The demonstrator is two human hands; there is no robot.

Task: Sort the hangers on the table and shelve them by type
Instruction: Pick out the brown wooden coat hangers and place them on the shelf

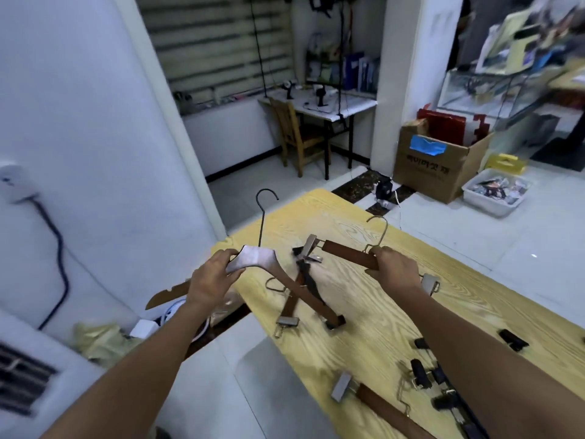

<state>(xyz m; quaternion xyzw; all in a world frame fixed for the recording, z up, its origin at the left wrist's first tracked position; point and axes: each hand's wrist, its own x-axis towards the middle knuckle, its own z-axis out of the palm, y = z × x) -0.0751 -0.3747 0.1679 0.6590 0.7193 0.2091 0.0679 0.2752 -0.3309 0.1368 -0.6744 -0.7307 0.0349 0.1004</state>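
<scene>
Table [364, 299], left hand [210, 278], coat hanger [256, 256] hook up, right hand [395, 267], clip hanger [345, 253] crosswise

To my left I note a white wall [79, 106] with a black cable [58, 248] running down it and a slatted grille [22, 378] low down. Ahead, a striped window blind [215, 42] hangs behind a white desk [319, 107], with a wooden chair [294, 134] at its near side. A white pillar [408, 74] stands right of the desk. A cardboard box [437, 166] sits at its foot, with a white bin [497, 193] just beside the box. The floor [474, 242] is pale tile with one dark patterned strip [357, 185]. The yellow wood-grain table [373, 299] stands before me. The far right is blurred.
</scene>
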